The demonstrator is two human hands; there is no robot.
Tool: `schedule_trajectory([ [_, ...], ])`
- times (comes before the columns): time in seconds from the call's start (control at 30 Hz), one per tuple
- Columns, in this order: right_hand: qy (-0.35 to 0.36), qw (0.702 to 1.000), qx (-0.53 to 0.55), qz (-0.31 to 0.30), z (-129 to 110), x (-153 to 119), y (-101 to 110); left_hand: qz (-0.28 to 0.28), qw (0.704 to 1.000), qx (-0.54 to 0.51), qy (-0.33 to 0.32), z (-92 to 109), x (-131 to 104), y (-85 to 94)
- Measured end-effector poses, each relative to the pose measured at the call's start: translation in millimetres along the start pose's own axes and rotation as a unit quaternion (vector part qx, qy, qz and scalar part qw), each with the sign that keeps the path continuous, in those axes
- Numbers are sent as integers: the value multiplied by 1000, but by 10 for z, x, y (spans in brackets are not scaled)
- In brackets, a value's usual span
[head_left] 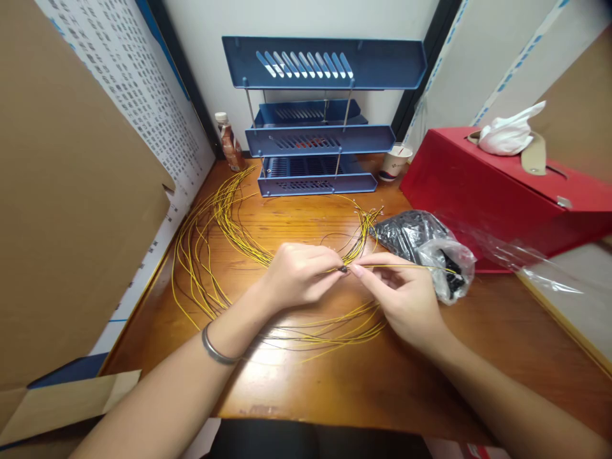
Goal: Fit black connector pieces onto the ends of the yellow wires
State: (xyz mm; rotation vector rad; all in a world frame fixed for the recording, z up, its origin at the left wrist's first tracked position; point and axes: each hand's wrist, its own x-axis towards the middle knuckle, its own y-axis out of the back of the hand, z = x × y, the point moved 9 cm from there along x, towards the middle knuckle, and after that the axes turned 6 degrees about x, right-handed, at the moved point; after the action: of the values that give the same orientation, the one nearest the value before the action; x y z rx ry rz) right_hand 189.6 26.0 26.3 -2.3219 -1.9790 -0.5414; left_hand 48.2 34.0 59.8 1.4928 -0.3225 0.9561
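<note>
My left hand pinches a small black piece between thumb and fingertips, above the middle of the table. Right beside it, my right hand is closed on a thin yellow wire, which runs out to the right past the fingers. The two sets of fingertips nearly touch. Exactly how the wire and the black piece meet is too small to tell. Around and behind the hands, a loose coil of yellow and dark wires lies on the table, with its bunched ends just beyond the fingertips.
A clear plastic bag of small black pieces lies right of the hands. Behind stand a blue tiered tray rack, a bottle and a paper cup. A red box with tissue is at right; cardboard borders the left.
</note>
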Motion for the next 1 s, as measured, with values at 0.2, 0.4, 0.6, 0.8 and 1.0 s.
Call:
schedule_trajectory([
  [0.2,14,1000,-19,18,-47,25,64,11,1000,5,1,-2,2,22],
  [0.4,11,1000,-20,4,5,-5,-3,6,1000,21,-15,14,-5,16],
  [0.6,45,998,-27,-28,-62,-11,-54,9,999,32,-26,45,-11,17],
  [0.8,29,999,-23,0,-57,22,33,19,999,33,-18,22,-15,39],
  [1.0,37,999,-15,-19,-32,-1,-40,3,999,36,-21,25,-10,13],
])
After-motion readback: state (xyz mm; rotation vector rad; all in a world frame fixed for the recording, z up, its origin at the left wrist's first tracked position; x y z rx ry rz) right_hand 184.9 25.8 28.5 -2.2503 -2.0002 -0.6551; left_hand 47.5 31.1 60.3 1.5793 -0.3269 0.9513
